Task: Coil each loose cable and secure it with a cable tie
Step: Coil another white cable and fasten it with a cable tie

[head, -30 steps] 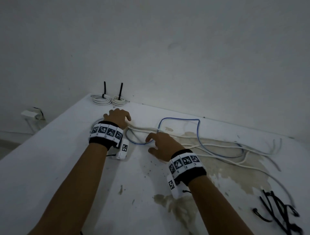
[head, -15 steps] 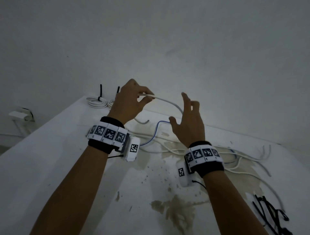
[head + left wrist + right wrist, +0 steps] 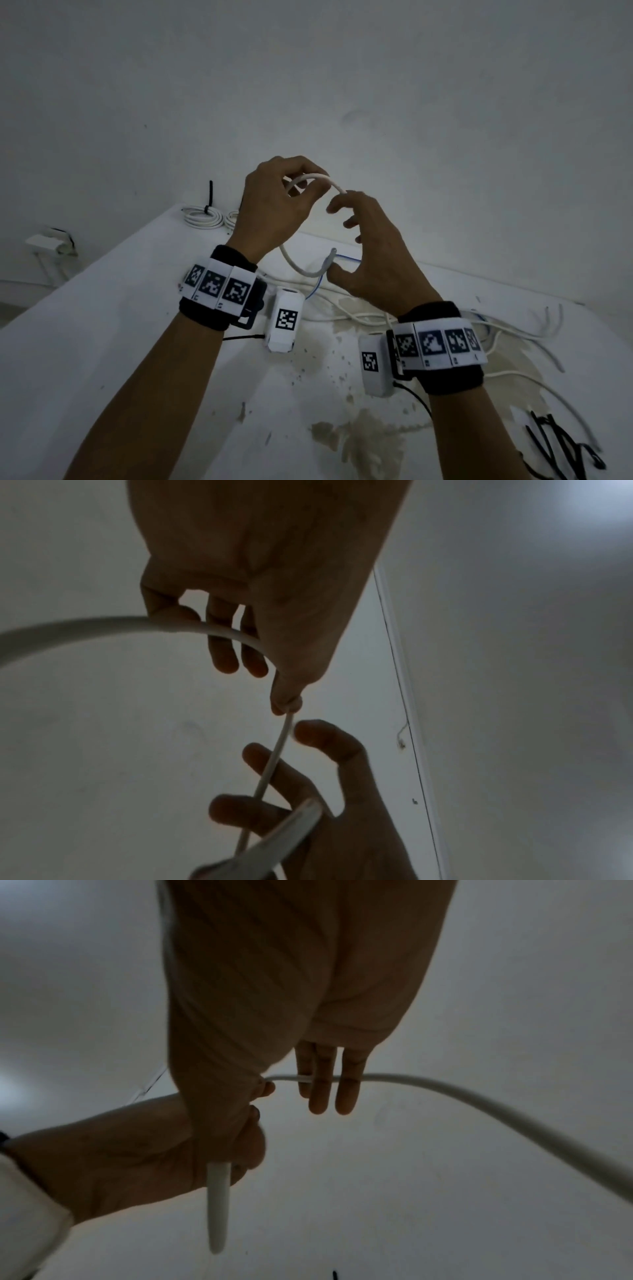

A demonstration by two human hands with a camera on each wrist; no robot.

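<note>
Dim light; both wrist views show your hands mostly as silhouettes, so fine finger contact is hard to read. Your left hand [image 3: 274,202] is raised at frame centre in the head view, pinching the white cable [image 3: 318,178] between thumb and fingertips; the cable arcs right to your right hand [image 3: 373,253], whose fingers are loosely curled with the cable passing across them. Whether that hand actually grips it, you cannot tell. A lower loop of the same cable hangs between your wrists, its far run hidden behind the right hand. The blue cable [image 3: 346,258] is mostly covered by that hand. Two coiled, tied cables [image 3: 202,216] sit at the table's [image 3: 85,342] far corner, one partly behind your left hand. Black cable ties [image 3: 561,448], lower right, are cut off by the frame edge. Versus half a second ago: your hands are closer together and the cable arc between them is tighter.
</note>
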